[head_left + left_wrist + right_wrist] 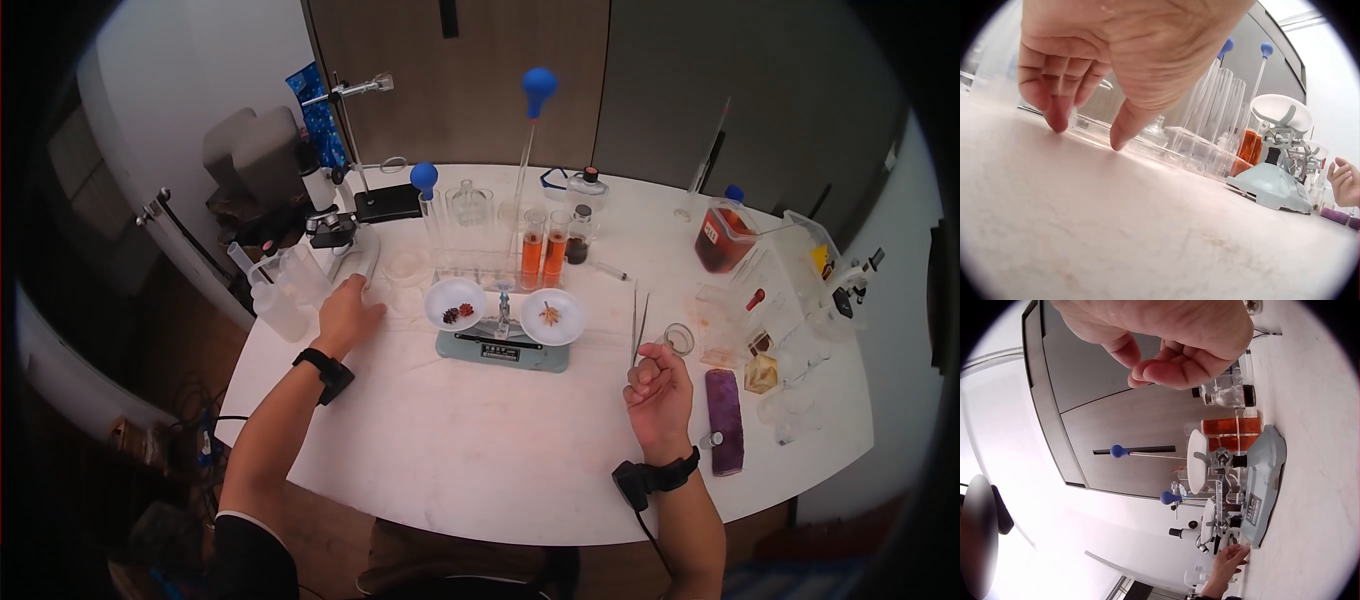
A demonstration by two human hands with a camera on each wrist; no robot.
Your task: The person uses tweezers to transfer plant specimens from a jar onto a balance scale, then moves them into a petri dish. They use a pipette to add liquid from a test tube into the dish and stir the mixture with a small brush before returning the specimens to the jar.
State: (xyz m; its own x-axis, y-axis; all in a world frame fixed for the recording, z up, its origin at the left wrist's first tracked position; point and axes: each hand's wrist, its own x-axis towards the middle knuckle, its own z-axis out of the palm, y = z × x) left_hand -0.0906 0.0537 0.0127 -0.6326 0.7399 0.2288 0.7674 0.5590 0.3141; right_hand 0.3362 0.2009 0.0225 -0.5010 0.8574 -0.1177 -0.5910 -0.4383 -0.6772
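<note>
My left hand point(347, 316) reaches down to the table at the left of the balance. In the left wrist view, its thumb and bent fingers point(1057, 115) pinch around the low rim of a clear petri dish point(1090, 137), most of it hidden behind the hand. A second clear dish point(405, 265) lies just beyond. My right hand point(660, 392) hovers palm up over the right side with loosely curled fingers and holds nothing. Tweezers point(638, 325) stand just past its fingertips. Between the hands sits a blue-green balance point(503, 352), dark and red bits on its left pan point(440, 315), tan pieces on the right pan point(568, 333).
Behind the balance stands a rack with orange-filled test tubes point(532, 262). Plastic bottles point(272, 308) and a microscope point(335, 225) are at the left. A purple block point(724, 420), a round glass dish point(679, 338) and a box of red liquid point(722, 240) occupy the right side.
</note>
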